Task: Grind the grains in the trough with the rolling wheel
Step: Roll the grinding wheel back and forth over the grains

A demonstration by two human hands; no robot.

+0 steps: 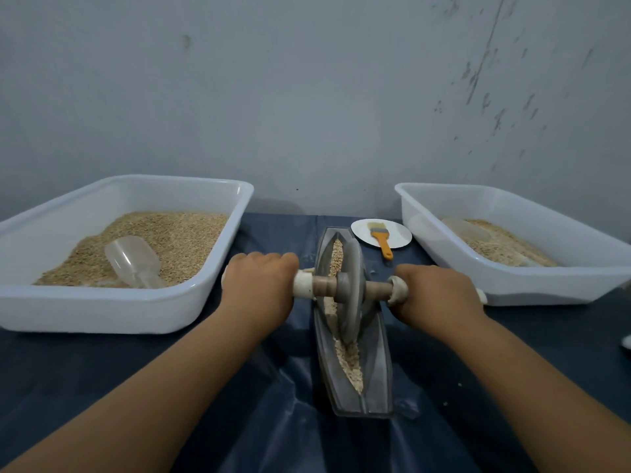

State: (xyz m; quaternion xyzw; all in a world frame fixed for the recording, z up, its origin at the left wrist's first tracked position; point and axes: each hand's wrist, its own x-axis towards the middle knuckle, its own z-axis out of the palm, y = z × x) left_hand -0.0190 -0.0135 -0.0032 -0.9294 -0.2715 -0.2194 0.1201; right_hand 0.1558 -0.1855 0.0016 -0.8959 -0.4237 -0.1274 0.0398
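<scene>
A long grey boat-shaped trough (375,356) lies lengthwise on the dark cloth in front of me. Pale grains (351,360) fill its groove, both in front of and behind the wheel. A grey metal rolling wheel (351,285) stands upright in the groove near the trough's middle, on a wooden axle with white handle ends. My left hand (259,285) grips the left handle. My right hand (437,295) grips the right handle. Both forearms reach in from the bottom corners.
A white tub (102,308) at left holds whole grain and a clear scoop (133,261). A second white tub (546,285) at right holds ground grain and another scoop. A white plate (399,233) with an orange-handled brush (382,240) sits behind the trough. The wall is close behind.
</scene>
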